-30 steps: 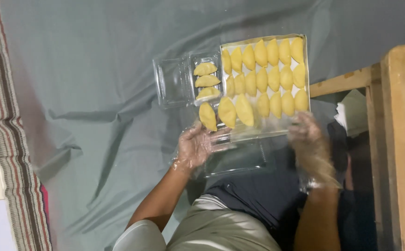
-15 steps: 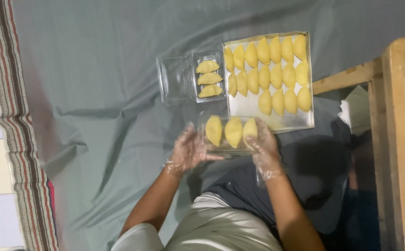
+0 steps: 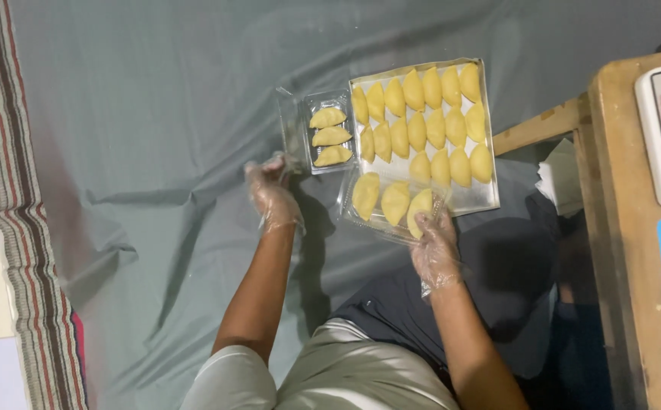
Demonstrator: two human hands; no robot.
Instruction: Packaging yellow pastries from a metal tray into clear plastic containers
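Pinching a pastry (image 3: 420, 209) in the clear container (image 3: 361, 220), our right hand (image 3: 435, 250); our left hand (image 3: 269, 190), seemingly spread, touches the open box (image 3: 294, 137).

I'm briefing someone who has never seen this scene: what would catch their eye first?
The metal tray of yellow crescent pastries on the grey-green cloth. Just below it, the gloved right hand holds a clear container with three pastries, while the gloved left hand touches another clear box holding three.
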